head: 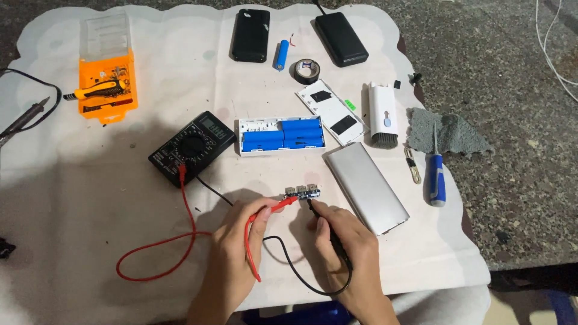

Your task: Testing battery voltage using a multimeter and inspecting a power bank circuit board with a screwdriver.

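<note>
- While the left hand pinches a thin red multimeter probe, its tip touches the small blue circuit board lying on the white cloth.
- Right hand grips a slim black probe, tip beside that board.
- Both leads run to the black multimeter.

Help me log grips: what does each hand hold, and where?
Left hand holds the red probe by its handle; right hand holds the black probe along its shaft.

white cloth, speckled stone floor
</note>
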